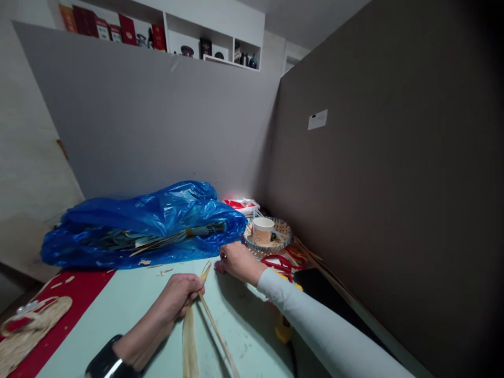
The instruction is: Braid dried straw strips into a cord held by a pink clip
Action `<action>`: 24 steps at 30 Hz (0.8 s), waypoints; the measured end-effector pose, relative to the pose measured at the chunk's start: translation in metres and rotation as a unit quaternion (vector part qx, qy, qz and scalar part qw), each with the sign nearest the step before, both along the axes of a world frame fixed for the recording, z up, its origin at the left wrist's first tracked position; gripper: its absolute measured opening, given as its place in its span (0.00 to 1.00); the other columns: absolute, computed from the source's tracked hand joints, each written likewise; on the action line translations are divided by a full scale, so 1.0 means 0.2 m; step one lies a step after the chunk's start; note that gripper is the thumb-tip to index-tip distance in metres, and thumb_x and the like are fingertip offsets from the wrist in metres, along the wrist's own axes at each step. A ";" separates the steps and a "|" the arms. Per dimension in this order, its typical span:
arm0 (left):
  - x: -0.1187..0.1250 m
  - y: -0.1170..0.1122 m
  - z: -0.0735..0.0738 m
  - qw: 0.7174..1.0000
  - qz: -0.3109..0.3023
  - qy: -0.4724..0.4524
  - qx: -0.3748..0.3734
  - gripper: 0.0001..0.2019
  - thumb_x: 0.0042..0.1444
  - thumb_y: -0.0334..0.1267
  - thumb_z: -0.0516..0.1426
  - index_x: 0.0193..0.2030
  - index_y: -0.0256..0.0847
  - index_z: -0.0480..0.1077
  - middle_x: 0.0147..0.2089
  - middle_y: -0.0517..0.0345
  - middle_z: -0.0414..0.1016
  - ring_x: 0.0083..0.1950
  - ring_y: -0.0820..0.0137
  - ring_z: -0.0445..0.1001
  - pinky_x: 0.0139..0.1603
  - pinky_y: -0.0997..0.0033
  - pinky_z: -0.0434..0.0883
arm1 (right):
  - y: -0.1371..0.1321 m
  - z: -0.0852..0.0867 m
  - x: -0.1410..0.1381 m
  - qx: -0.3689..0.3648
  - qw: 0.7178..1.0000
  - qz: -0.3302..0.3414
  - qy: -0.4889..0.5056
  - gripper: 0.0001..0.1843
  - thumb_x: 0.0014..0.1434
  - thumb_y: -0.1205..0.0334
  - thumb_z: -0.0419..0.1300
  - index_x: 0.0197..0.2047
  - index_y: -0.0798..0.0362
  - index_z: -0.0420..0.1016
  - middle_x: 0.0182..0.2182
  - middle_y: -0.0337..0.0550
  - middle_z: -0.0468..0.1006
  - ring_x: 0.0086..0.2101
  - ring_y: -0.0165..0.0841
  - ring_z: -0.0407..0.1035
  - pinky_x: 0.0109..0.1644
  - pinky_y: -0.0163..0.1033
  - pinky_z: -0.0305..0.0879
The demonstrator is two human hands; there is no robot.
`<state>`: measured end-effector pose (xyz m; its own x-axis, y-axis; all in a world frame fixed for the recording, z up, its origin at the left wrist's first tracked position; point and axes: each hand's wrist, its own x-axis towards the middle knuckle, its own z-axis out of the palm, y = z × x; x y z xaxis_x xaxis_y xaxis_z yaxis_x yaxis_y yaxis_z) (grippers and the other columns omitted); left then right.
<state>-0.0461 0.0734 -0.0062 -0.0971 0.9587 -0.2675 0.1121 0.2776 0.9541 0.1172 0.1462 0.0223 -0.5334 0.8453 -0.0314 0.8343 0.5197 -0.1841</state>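
Note:
My left hand [183, 294] is closed in a pinch around dried leaf strips [189, 341] near their upper ends. One strip is wide and flat, hanging down toward me; a narrower, stalk-like strip [216, 331] slants down to the right. Short split tips stick out above my thumb. Further out, my right hand [240, 261] is closed at a small dark pink thing [219, 268] on the pale green tabletop [157, 325]. Its kind I cannot make out, and my fingers partly cover it.
A blue plastic bag [177, 205] with bundled leaves [189, 232] lies behind my hands. Right of it, a woven basket [285, 231] holds a paper cup [263, 231]. Red-handled scissors [277, 261] and a yellow tool [283, 331] are near my right arm. Woven slippers [47, 320] lie left.

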 end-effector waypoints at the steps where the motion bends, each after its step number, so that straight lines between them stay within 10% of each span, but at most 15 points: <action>1: 0.00 0.01 -0.01 1.000 -0.001 0.004 0.000 0.11 0.36 0.43 0.59 0.17 0.37 0.67 0.12 0.71 0.54 0.14 0.83 0.45 0.17 0.78 0.40 | 0.00 0.01 0.00 -0.004 1.000 0.006 -0.001 0.16 0.64 0.58 0.58 0.53 0.55 0.69 0.50 0.48 0.72 0.46 0.38 0.70 0.48 0.49 0.70; 12: -0.01 0.03 -0.02 1.000 -0.017 0.020 -0.007 0.14 0.39 0.48 0.58 0.17 0.39 0.66 0.12 0.73 0.51 0.13 0.83 0.44 0.17 0.76 0.38 | 0.14 0.17 -0.02 -0.115 0.989 0.092 0.009 0.11 0.51 0.58 0.68 0.36 0.55 0.78 0.35 0.44 0.79 0.38 0.36 0.72 0.33 0.33 0.63; 24: 0.03 0.09 -0.02 0.997 -0.040 0.069 0.001 0.17 0.43 0.52 0.57 0.18 0.40 0.66 0.14 0.70 0.51 0.17 0.78 0.46 0.20 0.74 0.40 | 0.17 0.13 0.06 -0.155 0.977 0.125 0.081 0.10 0.51 0.59 0.68 0.34 0.55 0.77 0.31 0.39 0.79 0.35 0.32 0.71 0.31 0.29 0.59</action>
<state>-0.0402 0.0906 -0.0099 -0.0563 0.9652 -0.2552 0.2640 0.2609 0.9286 0.1296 0.1811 0.0485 -0.7413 0.6511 -0.1631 0.6352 0.6019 -0.4840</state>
